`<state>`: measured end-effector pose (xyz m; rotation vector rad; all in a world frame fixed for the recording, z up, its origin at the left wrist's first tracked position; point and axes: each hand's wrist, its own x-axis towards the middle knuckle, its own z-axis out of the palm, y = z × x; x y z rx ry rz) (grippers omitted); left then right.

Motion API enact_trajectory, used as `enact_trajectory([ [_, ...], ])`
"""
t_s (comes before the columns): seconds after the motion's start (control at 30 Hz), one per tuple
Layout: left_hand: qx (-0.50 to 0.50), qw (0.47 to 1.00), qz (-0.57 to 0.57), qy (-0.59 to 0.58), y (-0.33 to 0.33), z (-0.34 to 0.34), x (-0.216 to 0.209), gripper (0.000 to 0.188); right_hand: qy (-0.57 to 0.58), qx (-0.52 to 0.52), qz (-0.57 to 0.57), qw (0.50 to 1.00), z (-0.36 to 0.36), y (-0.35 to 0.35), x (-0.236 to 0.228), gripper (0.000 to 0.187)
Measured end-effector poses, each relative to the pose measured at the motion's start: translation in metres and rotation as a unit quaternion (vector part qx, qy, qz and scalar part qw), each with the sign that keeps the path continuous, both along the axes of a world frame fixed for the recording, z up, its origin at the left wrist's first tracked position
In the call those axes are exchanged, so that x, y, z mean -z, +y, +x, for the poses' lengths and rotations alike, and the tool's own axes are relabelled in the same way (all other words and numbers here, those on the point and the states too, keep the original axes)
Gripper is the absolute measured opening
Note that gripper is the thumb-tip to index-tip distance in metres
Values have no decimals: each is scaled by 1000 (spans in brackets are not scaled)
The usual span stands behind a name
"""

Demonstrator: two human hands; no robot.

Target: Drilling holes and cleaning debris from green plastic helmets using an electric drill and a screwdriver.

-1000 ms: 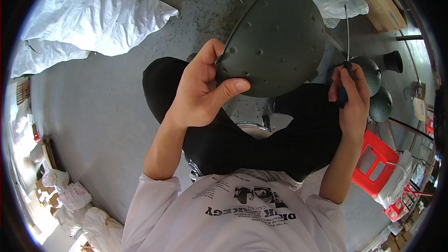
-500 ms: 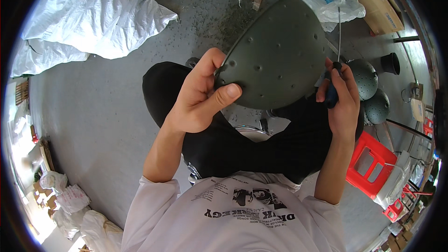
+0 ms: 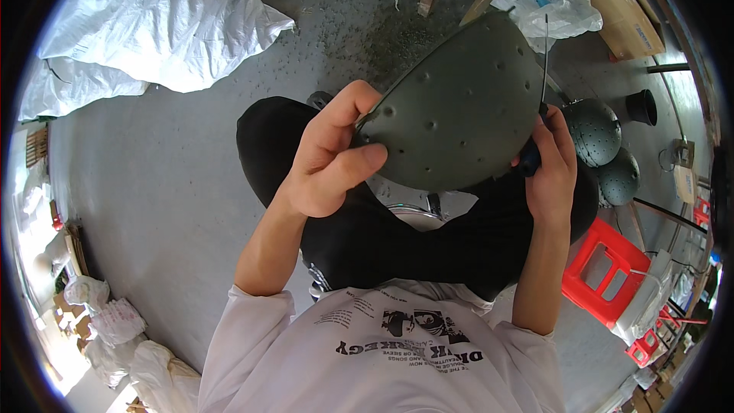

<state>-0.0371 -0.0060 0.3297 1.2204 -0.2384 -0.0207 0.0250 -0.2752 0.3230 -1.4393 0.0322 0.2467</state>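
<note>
Left hand (image 3: 325, 168) is gripping one dark shell (image 3: 462, 111) by its edge, right hand (image 3: 553, 172) holding one screwdriver (image 3: 529, 157), open floor (image 3: 168, 168) extending leftward.

The left hand (image 3: 329, 154) holds a dark green shell (image 3: 451, 115) at its left edge, with the thumb on the dented face. The right hand (image 3: 552, 164) holds a screwdriver (image 3: 529, 157) by the handle, near the shell's right edge; whether this hand touches the shell, I cannot tell. Farther right are two domes (image 3: 589, 131), a black pot (image 3: 642, 107) and a red stool (image 3: 576, 284). A white bag (image 3: 160, 15) lies at upper left.
</note>
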Motion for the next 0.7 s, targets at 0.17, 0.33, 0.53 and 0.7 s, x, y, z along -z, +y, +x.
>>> enact_trajectory([
  [0.17,11,999,-36,-40,5,-3,2,19,33,71,23,997,0,6,5,22],
  [0.33,12,999,-44,-23,4,-5,2,15,44,68,37,996,-4,2,1,25],
  [0.53,-11,998,-36,-52,8,-9,14,25,-3,56,99,994,-3,-4,10,25],
  [0.7,-6,997,47,-64,11,-11,13,36,-33,64,95,993,-3,-4,-1,20],
])
